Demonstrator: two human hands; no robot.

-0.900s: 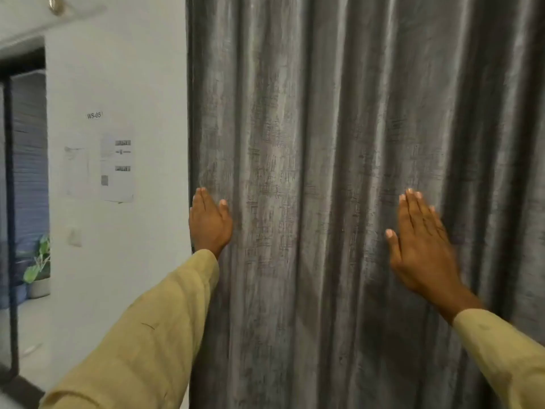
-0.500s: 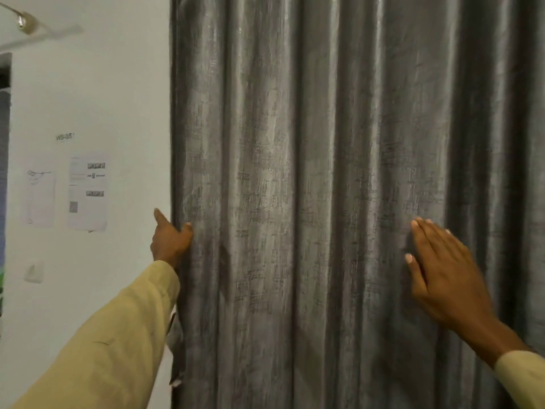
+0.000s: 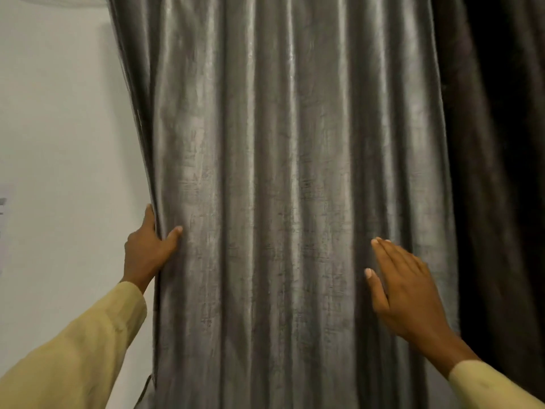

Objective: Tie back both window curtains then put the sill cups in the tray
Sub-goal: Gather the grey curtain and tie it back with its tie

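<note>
Up front, left hand (image 3: 150, 249) is gripping the left edge of the grey curtain (image 3: 295, 202): thumb lying on the front face, fingers tucked behind the edge, fabric pinched between them. Right hand (image 3: 404, 293) is pressing flat on the curtain's front, fingers straight and close together, holding nothing. Both pale yellow sleeves (image 3: 73, 358) are reaching in from the bottom corners. Curtain is hanging in vertical folds and filling most of the view, blocking whatever is behind it; window, sill cups and tray are not showing. Its left edge is bending inward toward the gripping hand. White wall (image 3: 59, 143) is sitting just left of the curtain edge. A darker curtain panel (image 3: 501, 172) is hanging at the right, touching or overlapping the lit one, cannot tell which.
</note>
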